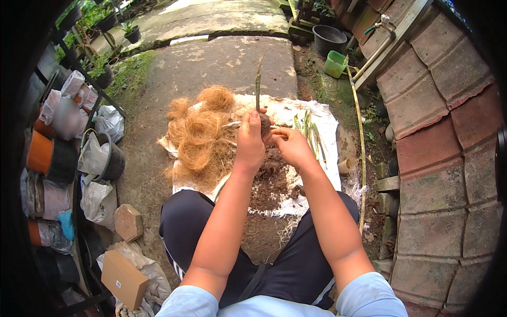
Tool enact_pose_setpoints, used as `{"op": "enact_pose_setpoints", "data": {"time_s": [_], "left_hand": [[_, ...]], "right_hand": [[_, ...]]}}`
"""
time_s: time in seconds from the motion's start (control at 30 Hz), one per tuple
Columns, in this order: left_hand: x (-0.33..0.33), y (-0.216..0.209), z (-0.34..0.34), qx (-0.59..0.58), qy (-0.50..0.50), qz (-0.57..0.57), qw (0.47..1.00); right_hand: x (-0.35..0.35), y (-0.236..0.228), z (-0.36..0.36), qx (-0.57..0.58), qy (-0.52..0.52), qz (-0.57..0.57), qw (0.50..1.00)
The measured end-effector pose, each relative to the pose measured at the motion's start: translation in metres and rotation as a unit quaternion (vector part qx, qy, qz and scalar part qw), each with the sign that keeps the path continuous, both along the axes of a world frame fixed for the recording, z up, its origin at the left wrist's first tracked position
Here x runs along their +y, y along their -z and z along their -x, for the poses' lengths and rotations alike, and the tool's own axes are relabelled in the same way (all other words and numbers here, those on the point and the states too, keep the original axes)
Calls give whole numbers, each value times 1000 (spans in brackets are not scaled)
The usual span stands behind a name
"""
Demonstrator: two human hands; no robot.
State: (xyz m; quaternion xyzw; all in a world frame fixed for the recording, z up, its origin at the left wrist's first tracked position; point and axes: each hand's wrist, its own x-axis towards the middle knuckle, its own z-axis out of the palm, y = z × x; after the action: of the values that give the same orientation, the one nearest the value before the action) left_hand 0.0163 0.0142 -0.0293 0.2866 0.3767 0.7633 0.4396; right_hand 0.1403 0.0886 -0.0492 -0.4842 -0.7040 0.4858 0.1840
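Observation:
My left hand (pixel 250 142) is wrapped round a dark ball of soil (pixel 265 122), from which a single narrow green plant spike (pixel 258 90) rises upright. Close against the ball's lower right side is my right hand (pixel 292 148), its fingertips pinched together; what they hold, if anything, is too small to make out. Beneath both hands, loose brown soil (pixel 270 177) is heaped on a white sack (pixel 329 124). Tangled tan fibre (pixel 203 134) lies in several clumps to the left. Long green leaves (pixel 312 134) rest on the sack to the right.
Along the left stands a rack with pots and bags, including an orange pot (pixel 40 151). A cardboard box (pixel 124 277) and a hexagonal block (pixel 128 222) sit nearer. At the right are a hose (pixel 361 137), a green container (pixel 335 64), a black basin (pixel 328 39) and roof tiles (pixel 430 179).

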Motion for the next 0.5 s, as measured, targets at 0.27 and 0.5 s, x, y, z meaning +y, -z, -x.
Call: {"op": "enact_pose_setpoints", "data": {"time_s": [0.27,0.5], "left_hand": [[1,4,-8,67,-45,-8,997],[1,-3,-14,0,-55,16,998]], "right_hand": [[-11,-21,2,141,53,28,988],[-40,-37,14,356,-6,54,933]]}}
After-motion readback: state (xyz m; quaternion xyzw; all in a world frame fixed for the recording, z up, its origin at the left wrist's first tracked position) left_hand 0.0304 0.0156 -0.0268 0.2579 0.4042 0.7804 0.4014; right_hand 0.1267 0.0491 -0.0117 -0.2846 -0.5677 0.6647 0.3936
